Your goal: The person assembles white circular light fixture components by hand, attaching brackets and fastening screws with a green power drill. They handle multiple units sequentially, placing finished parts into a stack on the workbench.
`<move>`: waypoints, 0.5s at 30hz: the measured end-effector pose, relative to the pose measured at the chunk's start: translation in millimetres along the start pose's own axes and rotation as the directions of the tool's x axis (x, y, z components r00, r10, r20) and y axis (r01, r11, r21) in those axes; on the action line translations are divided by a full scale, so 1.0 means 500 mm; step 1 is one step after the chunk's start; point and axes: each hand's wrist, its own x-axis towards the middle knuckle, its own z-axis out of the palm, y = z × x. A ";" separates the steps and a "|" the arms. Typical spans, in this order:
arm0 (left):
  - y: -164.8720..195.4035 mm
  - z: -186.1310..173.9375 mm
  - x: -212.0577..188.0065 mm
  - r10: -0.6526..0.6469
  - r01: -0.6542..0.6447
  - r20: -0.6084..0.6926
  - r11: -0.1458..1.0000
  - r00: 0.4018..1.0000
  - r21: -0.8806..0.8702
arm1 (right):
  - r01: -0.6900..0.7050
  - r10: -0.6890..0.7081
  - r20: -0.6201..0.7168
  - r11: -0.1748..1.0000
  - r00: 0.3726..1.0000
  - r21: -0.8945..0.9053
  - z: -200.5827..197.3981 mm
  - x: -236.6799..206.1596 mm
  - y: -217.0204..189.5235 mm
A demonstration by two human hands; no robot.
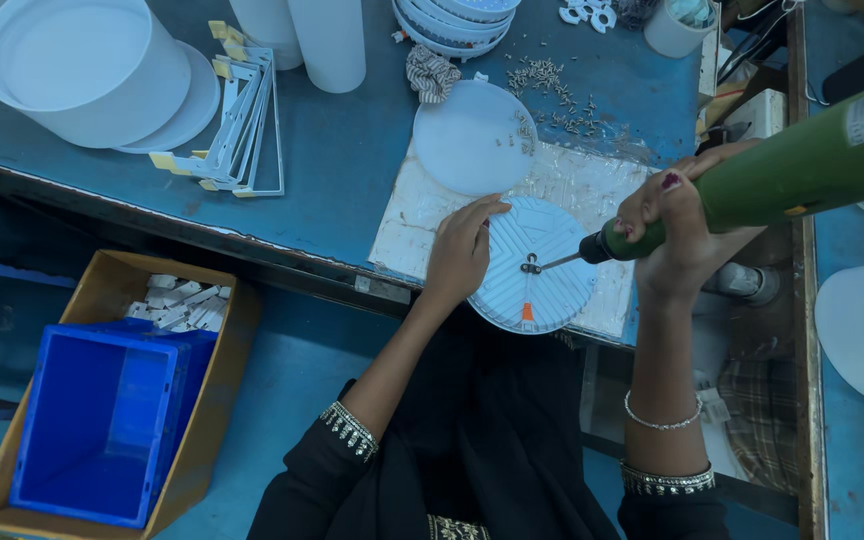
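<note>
Blue bench (pixel 342 150): left hand (pixel 460 252) steadies round plate (pixel 542 265); right hand (pixel 674 225) grips screwdriver (pixel 782 170).

blue workbench (pixel 342 160) under white mat (pixel 422 215), screws (pixel 552 85)

The person wears black sleeves (pixel 322 480) with silver beaded cuffs (pixel 349 430), a thin silver bracelet (pixel 662 424), and dark red nail polish (pixel 671 181).

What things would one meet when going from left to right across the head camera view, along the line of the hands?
Blue plastic crate in a cardboard box → left hand → round white ribbed disc → screwdriver bit → right hand → green electric screwdriver.
</note>
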 end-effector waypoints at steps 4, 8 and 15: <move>0.005 -0.002 -0.001 0.002 -0.002 -0.009 1.000 1.000 -0.004 | 0.007 -0.006 0.034 1.000 0.999 -0.021 -0.002 -0.001 0.003; 0.009 -0.005 0.001 -0.003 0.003 -0.008 1.000 1.000 -0.010 | -0.024 0.024 0.020 1.000 1.000 0.007 0.001 -0.004 0.000; 0.012 -0.004 0.001 -0.043 0.043 0.008 0.999 0.999 -0.018 | -0.106 0.095 0.178 0.993 0.979 0.054 -0.002 0.015 -0.011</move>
